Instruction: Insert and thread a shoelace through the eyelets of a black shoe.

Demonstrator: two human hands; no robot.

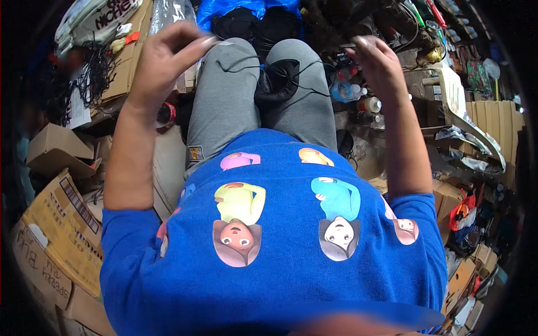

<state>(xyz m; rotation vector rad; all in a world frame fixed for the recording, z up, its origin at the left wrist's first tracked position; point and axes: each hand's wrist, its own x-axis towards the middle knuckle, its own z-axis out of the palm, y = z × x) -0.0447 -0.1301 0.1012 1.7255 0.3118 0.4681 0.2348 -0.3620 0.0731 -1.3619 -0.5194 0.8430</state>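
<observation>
Across my lap, between the grey-trousered thighs, rests a small black cloth item (278,81), perhaps a pouch, with thin black cords trailing over both legs. My left hand (168,64) is raised beside the left knee, thumb and forefinger pinched together. A faint pale strand seems to lie at its fingertips, too fine to make out. Beyond the right knee my right hand (382,64) is up too, its fingers closed on a short, thin needle-like thing (348,46). Both hands are apart from the black item.
Cardboard boxes (59,148) and a bundle of black cords (101,73) crowd the left. Plastic bottles (343,91) stand right of my legs, near a broken white plastic chair (451,92). Blue plastic sheeting (216,7) lies beyond my knees.
</observation>
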